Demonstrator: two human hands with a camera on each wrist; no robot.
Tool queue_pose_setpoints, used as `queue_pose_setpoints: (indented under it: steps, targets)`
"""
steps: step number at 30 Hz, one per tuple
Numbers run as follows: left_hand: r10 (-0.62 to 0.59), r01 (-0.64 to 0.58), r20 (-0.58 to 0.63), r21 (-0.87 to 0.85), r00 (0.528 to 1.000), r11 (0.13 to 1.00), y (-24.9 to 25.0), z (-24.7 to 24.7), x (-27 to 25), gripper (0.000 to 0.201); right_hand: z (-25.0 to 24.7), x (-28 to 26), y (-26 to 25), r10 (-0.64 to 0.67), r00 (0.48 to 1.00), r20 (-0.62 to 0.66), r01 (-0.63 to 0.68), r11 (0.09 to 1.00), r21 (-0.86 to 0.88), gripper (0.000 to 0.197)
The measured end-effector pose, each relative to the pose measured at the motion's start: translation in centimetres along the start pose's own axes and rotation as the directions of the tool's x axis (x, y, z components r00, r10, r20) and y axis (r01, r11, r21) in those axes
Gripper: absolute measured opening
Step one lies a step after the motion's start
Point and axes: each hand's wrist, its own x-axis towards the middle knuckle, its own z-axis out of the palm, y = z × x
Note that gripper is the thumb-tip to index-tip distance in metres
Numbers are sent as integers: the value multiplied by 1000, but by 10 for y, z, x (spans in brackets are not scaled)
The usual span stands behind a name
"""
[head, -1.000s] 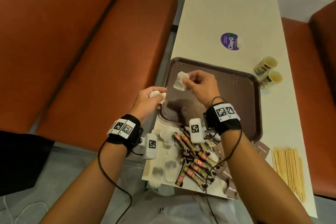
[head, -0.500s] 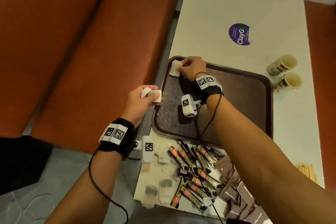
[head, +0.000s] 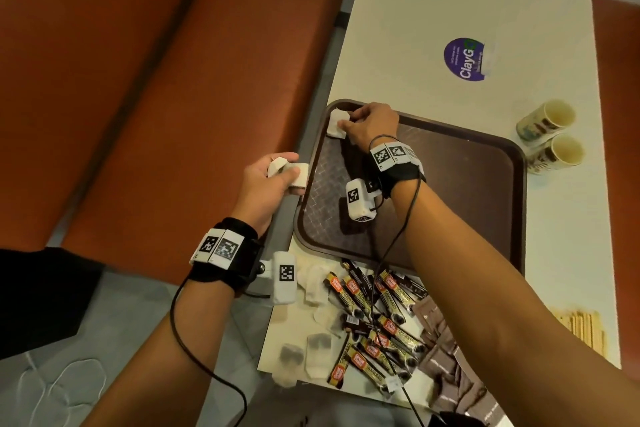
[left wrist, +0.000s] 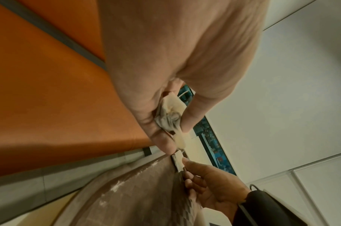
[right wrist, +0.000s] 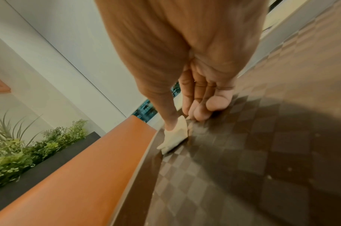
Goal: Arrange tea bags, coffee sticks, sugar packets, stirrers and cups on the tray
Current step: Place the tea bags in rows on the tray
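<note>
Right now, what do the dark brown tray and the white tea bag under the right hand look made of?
Dark brown tray: likely moulded plastic, matt, with a woven-pattern floor and raised rim. White tea bag: thin, soft filter paper, creased under the right hand.

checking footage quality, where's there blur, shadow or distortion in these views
Head view: sharp, wide-angle bend; right hand shadows the dark brown plastic tray. Left wrist: palm soft, lines bowed. Right wrist: small white paper tea bag blurred, tray corner shadowed.
</note>
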Motion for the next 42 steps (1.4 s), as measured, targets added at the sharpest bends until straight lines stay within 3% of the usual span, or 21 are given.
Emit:
queue_pose_setpoints:
  steps: [4,7,10,13,15,19,26,31,37,42]
  targets:
    - [19,-19,-44,9,999,1000,-2,-4,0,18,-9,-16,-1,-13,1000,-15,13,1000,-2,19]
    - [36,-35,-56,17,998,999,-2,-5,1,18,-18,-42,-10,-113,994,-2,113,991,76,8]
    - [54,-55,-46,-11,997,998,0,-3,1,18,-20,-70,-15,-221,961,168,184,960,212,12]
    - [77,-77,-22,-38,997,996,3,1,-2,20,-24,-97,-16,-277,859,429,172,948,269,29]
    - [89,-89,-14,-51,996,995,5,3,-4,22,-23,-108,-12,-330,813,479,224,938,265,29]
    - [107,-107,-9,-57,994,993,7,7,-9,20,-22,-112,-3,-349,871,347,248,920,303,13]
    - [103,-107,32,176,994,979,0,5,-16,13,-26,-107,1,-370,904,215,291,900,323,10]
    - [92,-93,14,146,996,985,-1,8,-18,13,-26,-114,1,-342,913,222,247,897,367,31]
    - [89,-92,26,166,996,982,-3,7,-19,14,-24,-117,6,-334,934,131,270,894,358,11]
    - [75,-78,24,175,997,982,-3,7,-19,15,-24,-121,7,-313,938,147,240,896,374,14]
